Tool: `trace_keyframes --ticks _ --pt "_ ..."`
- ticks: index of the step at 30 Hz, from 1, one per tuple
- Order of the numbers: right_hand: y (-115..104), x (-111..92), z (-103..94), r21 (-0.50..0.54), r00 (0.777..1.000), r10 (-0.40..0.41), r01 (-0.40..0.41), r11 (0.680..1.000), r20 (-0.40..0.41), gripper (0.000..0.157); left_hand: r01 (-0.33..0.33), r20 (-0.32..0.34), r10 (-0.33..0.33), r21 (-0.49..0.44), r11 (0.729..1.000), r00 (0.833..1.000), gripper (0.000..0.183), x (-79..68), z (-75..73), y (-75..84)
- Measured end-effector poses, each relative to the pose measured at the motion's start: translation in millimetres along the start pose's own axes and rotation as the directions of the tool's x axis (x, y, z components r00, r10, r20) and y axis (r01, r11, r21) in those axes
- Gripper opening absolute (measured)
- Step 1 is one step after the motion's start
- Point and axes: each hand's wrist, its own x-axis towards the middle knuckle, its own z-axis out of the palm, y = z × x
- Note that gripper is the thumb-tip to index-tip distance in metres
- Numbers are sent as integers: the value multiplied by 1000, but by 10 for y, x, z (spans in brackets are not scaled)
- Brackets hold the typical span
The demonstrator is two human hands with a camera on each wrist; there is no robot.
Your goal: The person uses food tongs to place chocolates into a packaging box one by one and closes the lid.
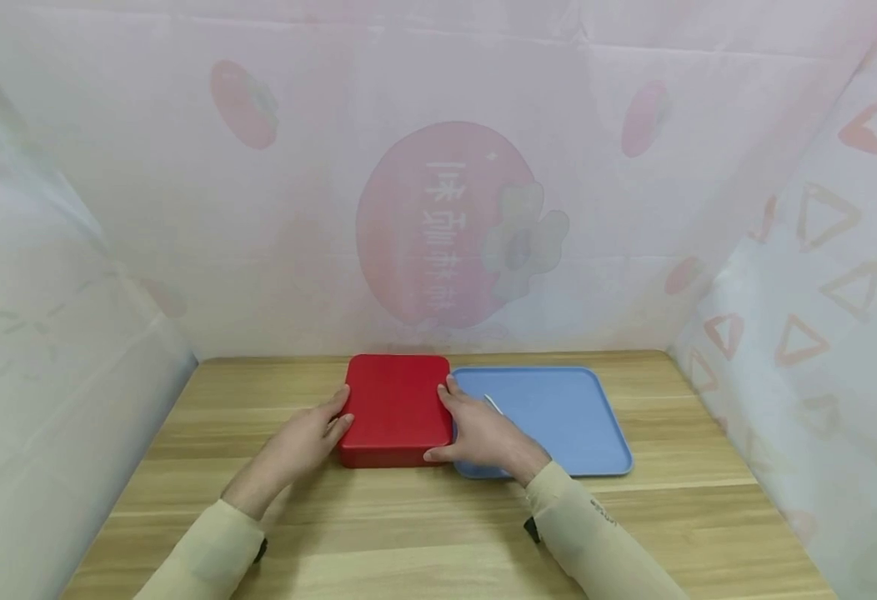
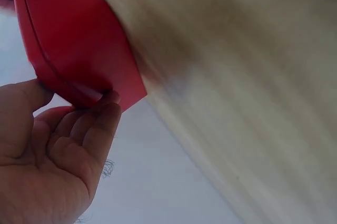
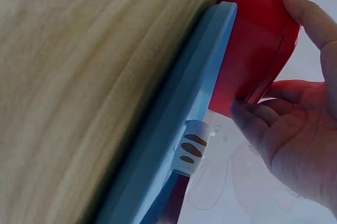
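A red box (image 1: 397, 404) with a lid stands on the wooden table, its lid seam (image 3: 271, 68) showing in the right wrist view. My left hand (image 1: 299, 442) holds the box's left side, thumb toward the near corner. In the left wrist view its fingertips (image 2: 111, 98) touch the red wall by the lid's edge. The right hand (image 1: 487, 435) grips the opposite side, its thumb (image 3: 295, 5) on the near face and fingers along the right side. Beside the box lies a blue tray (image 1: 558, 417), partly under my right hand and wrist.
On the tray sits a small white object with brown ovals (image 3: 195, 150), mostly hidden by my right hand in the head view; its kind is unclear. The wooden table (image 1: 378, 533) is enclosed at the back and sides by printed white sheets (image 1: 296, 208).
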Motion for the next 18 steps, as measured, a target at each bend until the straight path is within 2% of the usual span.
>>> trace_keyframes --ticks 3,6,10,13,18 --pt "-24 4 -7 -18 1000 4 -4 1000 1 121 -16 -5 17 39 999 1000 73 17 -47 16" --pt "-49 9 -33 -42 1000 11 -10 999 7 121 -5 7 4 55 998 1000 74 74 -90 43" --pt "-74 33 -61 -74 1000 16 -15 997 16 121 -12 77 5 93 996 997 89 239 -197 55" --pt "-83 48 -65 -88 1000 18 -17 996 20 121 -68 142 49 129 989 989 101 392 -321 39" --pt "-84 74 -108 -73 998 28 -23 997 59 117 -108 227 73 142 984 971 107 556 -444 6"
